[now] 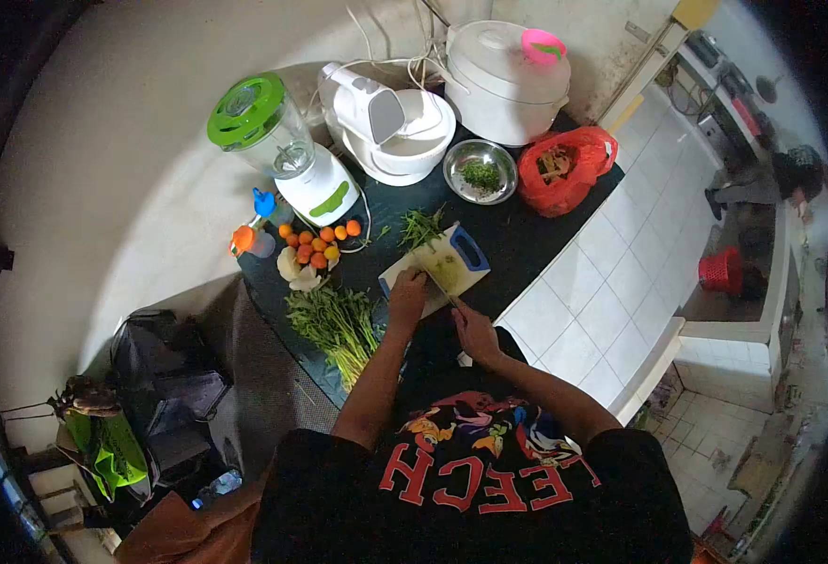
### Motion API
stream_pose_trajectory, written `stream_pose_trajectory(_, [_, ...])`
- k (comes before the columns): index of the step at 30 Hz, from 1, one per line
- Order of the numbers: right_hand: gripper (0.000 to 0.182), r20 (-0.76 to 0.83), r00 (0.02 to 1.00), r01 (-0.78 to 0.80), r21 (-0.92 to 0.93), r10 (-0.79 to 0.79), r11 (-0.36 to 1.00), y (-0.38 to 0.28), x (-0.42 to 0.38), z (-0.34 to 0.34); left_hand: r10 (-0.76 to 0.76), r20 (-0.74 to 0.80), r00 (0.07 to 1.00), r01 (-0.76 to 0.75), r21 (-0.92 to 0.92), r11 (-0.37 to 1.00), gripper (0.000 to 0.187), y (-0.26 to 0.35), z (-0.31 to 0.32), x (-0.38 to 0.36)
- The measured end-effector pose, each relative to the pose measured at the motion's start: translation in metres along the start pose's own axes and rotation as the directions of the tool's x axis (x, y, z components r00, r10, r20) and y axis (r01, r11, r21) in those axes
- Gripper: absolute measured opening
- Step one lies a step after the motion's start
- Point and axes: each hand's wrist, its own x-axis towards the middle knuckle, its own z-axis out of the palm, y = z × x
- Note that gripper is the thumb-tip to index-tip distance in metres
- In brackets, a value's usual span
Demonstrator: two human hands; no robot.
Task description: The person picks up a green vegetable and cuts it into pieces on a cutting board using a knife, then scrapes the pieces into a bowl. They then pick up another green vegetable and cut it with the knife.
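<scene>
A white cutting board (478, 274) with a blue handle lies on the dark table. My right hand (475, 332) is closed around a knife (449, 293), whose blade reaches over the board. Chopped green bits (446, 271) lie beside the blade. On the board's left part rests my left hand (407, 293), its fingers curled down and closed; what they hold, if anything, is hidden. Cut green stalks (421, 228) lie at the board's far edge. A large bunch of leafy greens (334, 324) is left of my left forearm.
Small orange fruits (312, 246) lie beside a green-lidded blender (287, 155). Farther back are a white stand mixer (386, 122), a metal bowl of chopped greens (481, 172), a red plastic bag (564, 174) and a large white pot (506, 80). Another person (771, 183) is far right.
</scene>
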Motion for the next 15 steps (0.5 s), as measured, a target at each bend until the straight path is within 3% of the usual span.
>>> stream_pose_trajectory(7, [0.045, 0.006, 1.000, 0.012, -0.054, -0.011, 0.998, -0.007, 0.006, -0.002, 0.109, -0.109, 0.988, -0.109, 0.012, 0.994, 0.023, -0.016, 0.014, 0.001])
stream_pose_trajectory(10, [0.042, -0.034, 0.998, 0.043, -0.018, -0.043, 0.999, -0.010, -0.007, -0.004, 0.013, -0.016, 1.000, -0.014, -0.028, 1.000, 0.022, -0.011, 0.012, 0.000])
stream_pose_trajectory(12, [0.039, -0.078, 0.995, 0.060, 0.015, -0.059, 0.998, -0.008, -0.006, -0.002, -0.119, 0.003, 0.993, 0.117, -0.201, 0.973, 0.021, -0.007, 0.010, 0.003])
stream_pose_trajectory(13, [0.039, -0.071, 0.997, 0.044, 0.021, -0.042, 0.999, -0.006, -0.003, 0.000, -0.119, 0.004, 0.993, 0.117, -0.202, 0.972, 0.021, -0.006, 0.009, 0.003])
stream_pose_trajectory(15, [0.039, -0.069, 0.997, 0.022, 0.029, -0.020, 0.999, -0.003, 0.005, 0.003, 0.060, -0.058, 0.997, -0.064, -0.073, 0.995, 0.021, -0.005, 0.005, 0.002])
